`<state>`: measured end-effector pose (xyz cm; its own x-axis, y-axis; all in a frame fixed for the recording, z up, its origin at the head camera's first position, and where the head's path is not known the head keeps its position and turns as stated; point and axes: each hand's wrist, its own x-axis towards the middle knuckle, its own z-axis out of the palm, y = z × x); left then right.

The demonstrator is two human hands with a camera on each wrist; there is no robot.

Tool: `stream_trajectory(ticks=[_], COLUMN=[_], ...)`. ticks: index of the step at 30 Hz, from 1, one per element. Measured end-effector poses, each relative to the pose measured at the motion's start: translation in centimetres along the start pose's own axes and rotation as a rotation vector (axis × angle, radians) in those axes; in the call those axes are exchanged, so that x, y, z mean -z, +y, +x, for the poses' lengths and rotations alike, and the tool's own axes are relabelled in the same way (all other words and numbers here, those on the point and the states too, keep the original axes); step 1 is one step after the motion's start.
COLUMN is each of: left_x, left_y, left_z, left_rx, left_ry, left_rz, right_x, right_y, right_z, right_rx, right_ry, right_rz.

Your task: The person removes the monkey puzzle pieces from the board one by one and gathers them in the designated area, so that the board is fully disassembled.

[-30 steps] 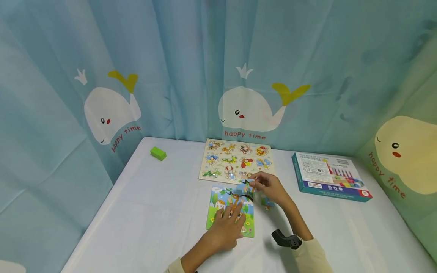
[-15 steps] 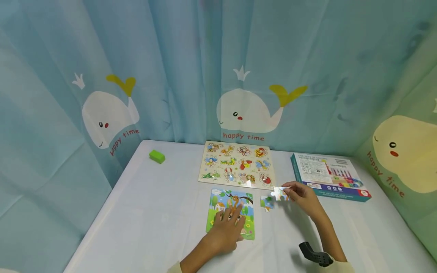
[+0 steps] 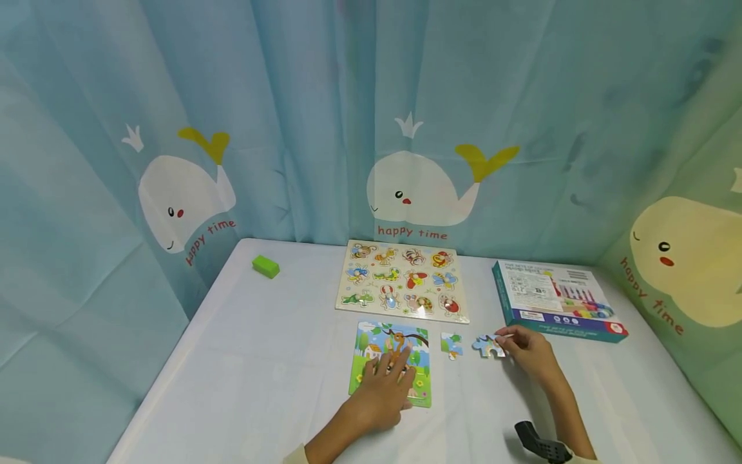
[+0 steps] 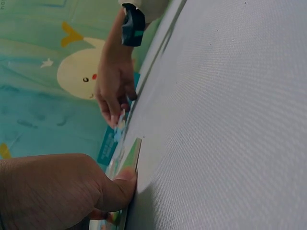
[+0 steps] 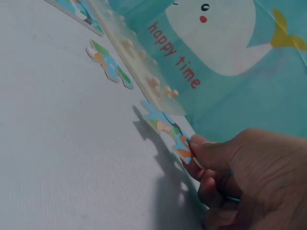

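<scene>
Right hand (image 3: 529, 356): grip pinched on flat multicoloured jigsaw piece (image 3: 485, 343). Left hand (image 3: 382, 394): fingers apart, resting on green-and-blue rectangular puzzle (image 3: 420, 361).

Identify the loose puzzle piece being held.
The piece pinched by the right hand; the other loose piece lies untouched on the white table.

Clock centred on puzzle (image 3: 385, 338). Free: surface (image 3: 249, 367) at 9 o'clock, wide passage. Obstacles: block (image 3: 265, 267) at 10; board (image 3: 402, 283) at 12, near; box (image 3: 556, 296) at 2; loose piece (image 3: 452, 343) at 3, just beside; right grip (image 3: 530, 351) with second piece (image 3: 485, 346), farther at 3; left grip (image 3: 382, 388) atop puzzle; curtain (image 3: 315, 148) beyond board.
</scene>
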<state>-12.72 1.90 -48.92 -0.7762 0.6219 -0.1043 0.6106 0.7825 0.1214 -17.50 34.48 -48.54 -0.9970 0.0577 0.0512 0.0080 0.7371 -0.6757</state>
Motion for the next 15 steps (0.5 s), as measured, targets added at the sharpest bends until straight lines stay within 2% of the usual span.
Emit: stream_trajectory(ticks=[7, 15], left_x=[-0.04, 0.34], left_y=[-0.05, 0.07], left_z=[-0.03, -0.25], left_rx=[-0.01, -0.005], left_ry=[0.011, 0.019], left_rz=[0.002, 0.004], right_x=[-0.51, -0.59], right_y=[0.01, 0.16], right_z=[-0.16, -0.23], right_rx=[-0.038, -0.031], right_ry=[-0.003, -0.004], right_rz=[-0.045, -0.073])
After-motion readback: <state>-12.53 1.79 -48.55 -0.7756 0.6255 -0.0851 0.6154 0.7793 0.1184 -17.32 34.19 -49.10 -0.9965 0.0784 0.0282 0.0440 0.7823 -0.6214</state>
